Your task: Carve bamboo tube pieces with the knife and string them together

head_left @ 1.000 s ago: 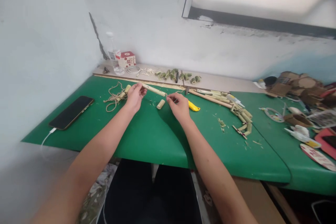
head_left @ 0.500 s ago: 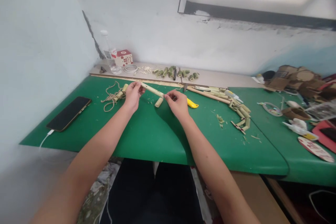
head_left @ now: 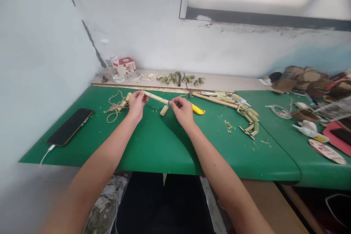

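A pale bamboo stick (head_left: 155, 97) is held just above the green table (head_left: 153, 142). My left hand (head_left: 135, 105) grips its left end. My right hand (head_left: 182, 111) pinches its right end with the fingertips. A short bamboo piece (head_left: 163, 110) lies on the mat under the stick, between both hands. A yellow utility knife (head_left: 197, 109) lies just right of my right hand. A tangle of twine with small bamboo bits (head_left: 115, 105) lies left of my left hand.
A black phone (head_left: 70, 126) on a white cable lies at the left. Long sticks and cut bamboo segments (head_left: 246, 117) are strewn to the right. A bottle (head_left: 109, 62), a red box (head_left: 126, 65) and green bamboo pieces (head_left: 179, 78) sit on the back ledge. Craft clutter (head_left: 315, 117) covers the far right.
My right hand has closed in from the knife onto the stick's right end. The left hand keeps its grip. The view has drifted slightly.
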Demonstrator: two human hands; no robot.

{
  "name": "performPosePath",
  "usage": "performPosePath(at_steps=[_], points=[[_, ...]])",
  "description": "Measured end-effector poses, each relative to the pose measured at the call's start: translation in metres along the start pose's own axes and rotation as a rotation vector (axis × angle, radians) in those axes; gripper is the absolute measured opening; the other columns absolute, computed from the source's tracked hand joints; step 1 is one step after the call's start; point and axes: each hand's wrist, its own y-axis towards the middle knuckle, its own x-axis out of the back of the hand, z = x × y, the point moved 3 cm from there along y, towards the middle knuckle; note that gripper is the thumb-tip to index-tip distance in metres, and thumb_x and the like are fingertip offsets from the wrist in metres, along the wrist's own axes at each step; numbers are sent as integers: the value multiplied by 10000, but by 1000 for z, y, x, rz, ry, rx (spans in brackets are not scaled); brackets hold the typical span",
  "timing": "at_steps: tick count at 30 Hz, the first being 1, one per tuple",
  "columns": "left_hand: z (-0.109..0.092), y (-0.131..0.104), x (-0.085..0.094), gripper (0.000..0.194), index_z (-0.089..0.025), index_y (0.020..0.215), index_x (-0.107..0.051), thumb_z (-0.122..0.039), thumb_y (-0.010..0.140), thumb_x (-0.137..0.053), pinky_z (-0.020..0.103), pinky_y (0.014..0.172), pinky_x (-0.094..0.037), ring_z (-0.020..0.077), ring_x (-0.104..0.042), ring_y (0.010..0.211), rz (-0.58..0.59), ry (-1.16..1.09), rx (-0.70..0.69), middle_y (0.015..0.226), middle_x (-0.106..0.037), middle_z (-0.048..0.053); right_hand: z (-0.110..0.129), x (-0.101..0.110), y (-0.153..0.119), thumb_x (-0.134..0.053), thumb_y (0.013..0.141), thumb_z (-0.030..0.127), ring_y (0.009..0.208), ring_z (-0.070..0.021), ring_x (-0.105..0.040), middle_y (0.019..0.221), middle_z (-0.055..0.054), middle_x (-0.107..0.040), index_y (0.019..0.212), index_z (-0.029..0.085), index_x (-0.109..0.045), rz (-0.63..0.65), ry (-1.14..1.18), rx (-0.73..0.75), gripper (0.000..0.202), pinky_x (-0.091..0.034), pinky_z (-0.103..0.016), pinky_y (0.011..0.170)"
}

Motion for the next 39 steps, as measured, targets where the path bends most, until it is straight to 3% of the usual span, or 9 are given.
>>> performPosePath(at_steps=[7, 14, 21, 27, 35, 39], points=[[6, -2, -3, 188, -178, 831, -600, -159, 937, -755, 191, 670, -516, 85, -628, 628, 28, -30, 8, 709, -662, -22, 1, -5, -6, -674, 917, 417, 739, -197, -598, 754, -13, -678, 841, 235, -720, -95, 97, 22, 202, -467, -340, 718], [10, -3, -4, 173, -167, 822, -613, -146, 945, -733, 202, 658, -512, 83, -605, 602, -11, -56, 28, 695, -650, -22, 3, -7, -9, -695, 934, 424, 718, -188, -583, 740, -5, -656, 845, 239, -718, -95, 82, 76, 206, -485, -339, 716], [13, -6, -8, 179, -167, 808, -602, -153, 942, -720, 207, 662, -531, 81, -607, 603, 19, -71, 45, 688, -647, -22, -5, -5, -7, -708, 926, 452, 715, -178, -569, 758, 6, -634, 850, 237, -653, -140, 119, 0, 234, -484, -323, 704], [10, -8, -9, 178, -157, 801, -613, -128, 966, -674, 204, 650, -518, 75, -594, 590, -8, -70, 47, 682, -642, -17, -4, -8, -7, -691, 958, 475, 754, -195, -580, 789, -13, -645, 846, 236, -682, -104, 135, 53, 264, -473, -332, 703], [11, -6, -4, 170, -159, 817, -615, -157, 923, -749, 226, 695, -545, 90, -623, 629, -29, -65, 71, 701, -654, -15, 9, -5, -9, -644, 1019, 404, 784, -205, -608, 823, -30, -668, 869, 240, -754, -72, 97, 185, 248, -484, -347, 717], [10, -5, -2, 156, -150, 840, -626, -154, 913, -764, 228, 707, -546, 88, -628, 632, -30, -67, 67, 720, -666, -10, 10, -8, -10, -719, 965, 399, 768, -193, -602, 899, -38, -686, 971, 244, -793, -38, 140, 182, 172, -497, -344, 703]])
